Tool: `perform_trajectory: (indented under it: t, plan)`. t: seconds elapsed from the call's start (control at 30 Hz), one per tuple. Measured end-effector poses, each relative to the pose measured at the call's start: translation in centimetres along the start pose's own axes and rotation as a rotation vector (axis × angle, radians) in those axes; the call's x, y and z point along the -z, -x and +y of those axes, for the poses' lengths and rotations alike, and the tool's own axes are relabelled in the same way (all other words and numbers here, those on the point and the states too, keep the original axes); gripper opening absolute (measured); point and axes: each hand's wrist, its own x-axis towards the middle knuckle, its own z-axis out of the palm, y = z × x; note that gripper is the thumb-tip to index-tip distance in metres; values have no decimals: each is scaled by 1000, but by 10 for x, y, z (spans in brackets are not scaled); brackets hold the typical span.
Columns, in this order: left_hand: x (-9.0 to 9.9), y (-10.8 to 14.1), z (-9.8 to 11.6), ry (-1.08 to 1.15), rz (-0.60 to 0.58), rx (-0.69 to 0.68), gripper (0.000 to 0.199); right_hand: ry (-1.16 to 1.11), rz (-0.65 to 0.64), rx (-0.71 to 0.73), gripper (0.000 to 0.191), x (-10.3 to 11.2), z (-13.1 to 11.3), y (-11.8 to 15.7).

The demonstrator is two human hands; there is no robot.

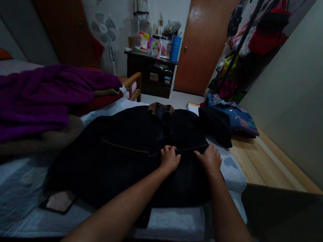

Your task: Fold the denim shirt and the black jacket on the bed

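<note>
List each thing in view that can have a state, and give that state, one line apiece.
Dark jacket: spread out
Left hand: on the jacket, fingers bent
Right hand: on the jacket
Denim garment: folded
Purple cloth: loosely heaped
Far wooden door: shut
Standing fan: upright, blades apparently still

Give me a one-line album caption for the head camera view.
Two hands on a dark jacket with a brown collar, spread across a bed.
</note>
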Motion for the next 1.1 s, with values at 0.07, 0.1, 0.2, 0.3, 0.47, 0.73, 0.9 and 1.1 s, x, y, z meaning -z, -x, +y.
perform_trajectory:
  t: [0.07, 0.1, 0.2, 0.3, 0.47, 0.73, 0.9, 1.1]
  plan:
    - [-2, 1, -4, -52, -4, -57, 32, -34, -58, 22, 58, 2, -1, -3]
    - [-4, 2, -6, -95, 0, -104, 33, -55, -76, 30, 55, 2, 0, -5]
    - [-8, 6, -13, -246, 16, -250, 41, -116, -93, 48, 54, 0, 3, -10]
    - [-11, 11, -18, -333, 18, -333, 46, -156, -92, 73, 54, -2, 9, -11]
    - [-11, 14, -17, -341, -51, -440, 51, -52, 161, 59, 41, 3, 7, 4]
    - [-24, 16, -16, -200, -49, -622, 53, -19, 198, 353, 23, -9, -11, 20]
    - [-25, 22, -16, -287, 1, -663, 47, 14, 162, 193, 54, -17, -10, 15]
    - [-25, 24, -17, -301, -34, -676, 47, 47, 122, 150, 48, -17, -14, 15]
